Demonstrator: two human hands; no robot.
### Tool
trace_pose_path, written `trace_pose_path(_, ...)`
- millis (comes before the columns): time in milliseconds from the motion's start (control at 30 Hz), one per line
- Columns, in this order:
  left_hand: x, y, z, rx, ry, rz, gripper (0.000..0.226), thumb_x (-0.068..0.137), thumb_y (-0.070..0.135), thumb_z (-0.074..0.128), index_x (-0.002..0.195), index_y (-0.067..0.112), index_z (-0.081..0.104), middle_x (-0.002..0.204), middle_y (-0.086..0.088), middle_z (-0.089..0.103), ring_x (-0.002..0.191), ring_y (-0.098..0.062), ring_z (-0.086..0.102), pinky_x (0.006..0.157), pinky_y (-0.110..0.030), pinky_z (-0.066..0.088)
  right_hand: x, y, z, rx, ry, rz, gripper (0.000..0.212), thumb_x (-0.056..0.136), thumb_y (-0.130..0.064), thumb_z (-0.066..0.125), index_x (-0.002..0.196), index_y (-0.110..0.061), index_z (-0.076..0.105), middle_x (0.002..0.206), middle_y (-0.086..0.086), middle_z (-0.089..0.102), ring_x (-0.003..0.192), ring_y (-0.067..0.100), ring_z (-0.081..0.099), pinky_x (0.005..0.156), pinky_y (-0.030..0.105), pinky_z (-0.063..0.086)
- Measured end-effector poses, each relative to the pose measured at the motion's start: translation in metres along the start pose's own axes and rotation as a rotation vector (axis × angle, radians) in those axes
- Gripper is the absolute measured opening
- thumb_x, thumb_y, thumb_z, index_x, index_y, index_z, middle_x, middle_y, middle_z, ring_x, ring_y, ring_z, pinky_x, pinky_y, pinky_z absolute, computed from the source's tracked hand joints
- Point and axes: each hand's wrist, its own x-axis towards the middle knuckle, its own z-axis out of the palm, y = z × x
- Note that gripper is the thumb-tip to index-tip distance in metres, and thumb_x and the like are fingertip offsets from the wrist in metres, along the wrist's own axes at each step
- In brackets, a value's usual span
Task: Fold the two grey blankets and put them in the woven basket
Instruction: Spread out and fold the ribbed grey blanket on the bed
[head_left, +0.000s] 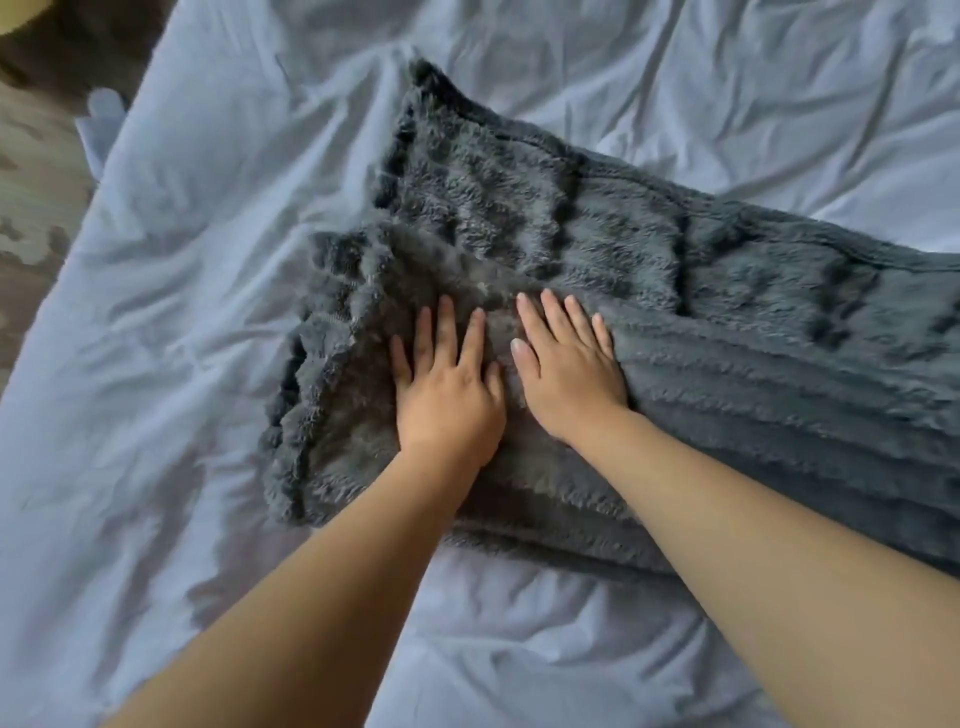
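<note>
A fluffy dark grey blanket (597, 228) lies on the bed as a long band running from the middle out past the right edge. Its near long side is folded over onto itself, and the far half still shows beyond that fold. My left hand (447, 384) lies flat on the folded layer near its left end, fingers straight and spread. My right hand (566, 358) presses flat on the same layer just to the right, fingers together. Neither hand grips the fabric. No second blanket and no woven basket are in view.
A wrinkled pale blue sheet (197, 291) covers the bed all around the blanket. At the far left the bed's edge drops to a patterned brownish floor (36, 171).
</note>
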Motion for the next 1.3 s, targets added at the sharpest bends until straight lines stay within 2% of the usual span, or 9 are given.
trace_pose_path(133,0.012,-0.002,0.003,0.052,0.004,-0.024,0.056,0.095,0.044,0.033,0.148,0.030,0.025,0.158,-0.003,0.018,0.145,-0.022,0.009,0.115,-0.049,0.004,0.006,0.021,-0.016,0.022,-0.067,0.010,0.057,0.102,-0.048,0.015,0.154,-0.029,0.004,0.163,-0.005,-0.001,0.149,0.015,-0.004,0.118,0.034,-0.006)
trace_pose_path(333,0.052,-0.027,-0.025,0.052,0.339,-0.118,0.040,0.087,0.041,0.044,0.120,0.026,0.060,0.128,-0.003,0.053,0.117,-0.026,0.044,0.095,-0.039,0.017,0.062,0.014,-0.062,0.201,-0.025,0.031,0.056,0.099,-0.045,0.040,0.148,-0.020,0.031,0.150,0.005,0.035,0.133,0.028,0.038,0.102,0.039,0.037)
trace_pose_path(700,0.083,-0.026,0.038,-0.162,0.261,-0.186,0.051,0.073,0.027,0.053,0.122,0.016,0.064,0.125,-0.015,0.059,0.103,-0.041,0.054,0.092,-0.038,0.021,0.209,-0.016,-0.092,0.377,0.073,0.015,0.085,0.080,-0.048,0.070,0.147,-0.017,0.029,0.148,0.008,0.035,0.128,0.025,0.042,0.096,0.028,0.038)
trace_pose_path(767,0.086,-0.026,0.041,-0.197,0.281,-0.177,0.049,0.071,0.024,0.056,0.118,0.013,0.066,0.120,-0.017,0.062,0.100,-0.042,0.057,0.089,-0.038,0.022,0.221,-0.017,-0.092,0.478,-0.046,0.057,0.073,0.074,-0.047,0.077,0.135,-0.020,0.047,0.125,0.004,0.055,0.103,0.020,0.056,0.074,0.020,0.040)
trace_pose_path(867,0.092,-0.026,0.044,-0.215,0.326,-0.154,0.048,0.066,0.019,0.061,0.112,0.009,0.070,0.114,-0.021,0.064,0.095,-0.047,0.059,0.089,-0.038,0.023,0.223,-0.022,-0.104,0.520,-0.134,0.030,0.045,0.070,-0.036,0.082,0.108,-0.020,0.064,0.099,0.000,0.065,0.090,0.019,0.061,0.071,0.020,0.041)
trace_pose_path(1000,0.102,-0.023,0.053,-0.164,0.400,-0.125,0.047,0.060,0.014,0.064,0.105,0.003,0.071,0.100,-0.027,0.066,0.087,-0.050,0.061,0.086,-0.037,0.024,0.169,-0.040,-0.121,0.526,0.013,-0.228,0.019,0.062,-0.031,0.077,0.072,-0.022,0.064,0.072,-0.005,0.070,0.065,0.006,0.064,0.056,0.018,0.048)
trace_pose_path(1100,0.098,-0.024,0.052,-0.012,0.148,-0.136,0.054,0.078,0.020,0.050,0.128,0.001,0.055,0.128,-0.033,0.051,0.120,-0.044,0.040,0.097,-0.041,0.016,0.103,-0.054,-0.084,0.404,-0.226,-0.439,0.040,0.069,-0.026,0.067,0.109,-0.030,0.069,0.099,-0.007,0.072,0.092,0.005,0.065,0.071,0.016,0.047)
trace_pose_path(1200,0.080,-0.034,0.047,0.130,-0.119,-0.097,0.058,0.099,0.036,0.024,0.151,0.012,0.016,0.159,-0.015,0.010,0.145,-0.029,0.009,0.109,-0.041,-0.011,0.055,-0.054,-0.041,0.099,-0.318,-0.397,0.076,0.080,-0.009,0.053,0.147,-0.036,0.031,0.118,0.001,0.050,0.114,0.028,0.051,0.084,0.034,0.047)
trace_pose_path(1300,0.045,-0.035,0.014,-0.223,0.080,-0.030,0.051,0.096,0.021,0.049,0.143,0.004,0.037,0.149,-0.022,0.034,0.138,-0.028,0.035,0.113,-0.032,0.017,0.042,-0.056,-0.037,0.250,-0.123,-0.272,0.082,0.076,0.001,0.048,0.146,-0.038,0.034,0.098,-0.004,0.040,0.100,0.031,0.052,0.070,0.033,0.042)
